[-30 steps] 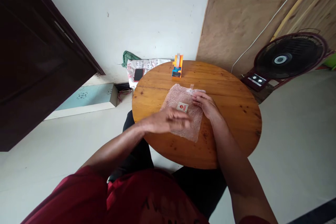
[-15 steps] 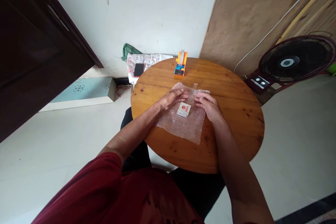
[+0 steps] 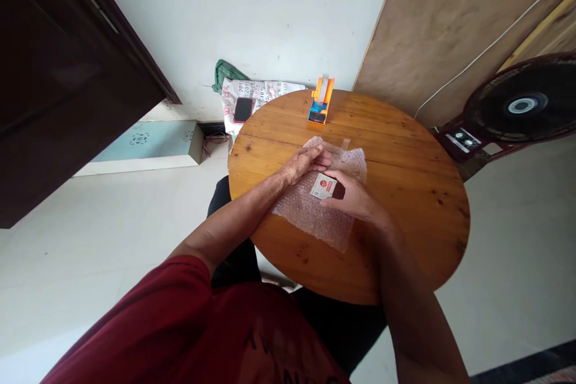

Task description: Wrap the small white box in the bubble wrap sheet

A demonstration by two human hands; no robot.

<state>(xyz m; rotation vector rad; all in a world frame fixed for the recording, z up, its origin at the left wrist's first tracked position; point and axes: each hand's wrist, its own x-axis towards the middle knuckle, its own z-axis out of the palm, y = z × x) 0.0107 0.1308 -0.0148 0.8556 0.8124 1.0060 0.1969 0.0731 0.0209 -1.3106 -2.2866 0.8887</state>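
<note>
A sheet of bubble wrap (image 3: 310, 216) lies on the round wooden table (image 3: 405, 192), with a short strip of clear tape (image 3: 345, 143) at its far edge. My left hand (image 3: 306, 163) rests flat on the sheet's far left part, fingers stretched out. My right hand (image 3: 353, 195) has its fingers curled around a small white box with a red label (image 3: 323, 186), holding it just above or on the middle of the sheet.
An orange tape dispenser (image 3: 320, 109) stands at the table's far edge. Behind the table, on the floor, a dark phone (image 3: 243, 109) lies on a printed sack (image 3: 265, 91). A floor fan (image 3: 522, 105) stands at right, a dark cabinet (image 3: 54, 84) at left.
My left hand moved from over the box to the sheet's far left part. My right hand came off the sheet's right edge and closed on the small box.
</note>
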